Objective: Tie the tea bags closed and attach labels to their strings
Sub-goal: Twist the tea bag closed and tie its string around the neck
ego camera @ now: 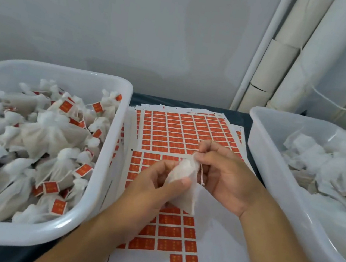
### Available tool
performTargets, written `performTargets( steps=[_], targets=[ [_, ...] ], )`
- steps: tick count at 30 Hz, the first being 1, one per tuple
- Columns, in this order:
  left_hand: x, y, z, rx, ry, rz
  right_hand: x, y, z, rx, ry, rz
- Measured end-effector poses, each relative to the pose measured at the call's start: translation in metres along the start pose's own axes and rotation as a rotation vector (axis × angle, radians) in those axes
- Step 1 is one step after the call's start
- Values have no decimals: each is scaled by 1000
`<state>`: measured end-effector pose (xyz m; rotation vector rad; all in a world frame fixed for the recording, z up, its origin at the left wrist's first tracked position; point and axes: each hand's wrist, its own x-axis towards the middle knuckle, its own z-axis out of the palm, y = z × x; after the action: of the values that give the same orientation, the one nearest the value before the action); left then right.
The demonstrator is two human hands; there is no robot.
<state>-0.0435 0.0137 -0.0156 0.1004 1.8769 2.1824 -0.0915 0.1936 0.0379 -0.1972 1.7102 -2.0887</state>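
Head view: pinched at its gathered neck between left hand (154, 186) and right hand (226, 174), one bag (184, 184) is held over the label sheets (181, 132) at table centre, seemingly for tying; its string (202, 175) hangs free. Labelled bags fill the left bin (108, 166), apparently finished; the right bin (274, 168) holds unlabelled ones.

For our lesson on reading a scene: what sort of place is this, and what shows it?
Probably a small hand-packing workstation. A left tub holds tied, labelled tea bags, a right tub holds unlabelled ones, and label sheets lie between. The left hand and right hand hold one tea bag.
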Motion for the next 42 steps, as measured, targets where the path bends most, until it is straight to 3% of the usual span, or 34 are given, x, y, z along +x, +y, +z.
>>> performTargets(
  steps=[5, 10, 15, 20, 25, 29, 34, 42],
  targets=[
    [1, -3, 0, 81, 68, 27, 1, 13, -2, 64, 40, -31],
    [1, -1, -1, 144, 206, 38, 1, 29, 5, -569, 138, -173],
    [0, 0, 0, 177, 260, 84, 2, 34, 4, -739, 205, -282],
    [3, 2, -2, 197, 313, 67, -3, 27, 0, -572, 145, -188],
    [-2, 6, 1, 233, 241, 89, -6, 21, -2, -201, 90, -105],
    [-2, 4, 7, 526, 264, 213, -6, 23, 1, 15, 60, -111],
    [1, -5, 5, 817, 297, 207, -8, 17, -5, 396, 40, -194],
    [5, -11, 8, 986, 298, 203, -8, 17, 5, 266, 127, -189]
  ],
)
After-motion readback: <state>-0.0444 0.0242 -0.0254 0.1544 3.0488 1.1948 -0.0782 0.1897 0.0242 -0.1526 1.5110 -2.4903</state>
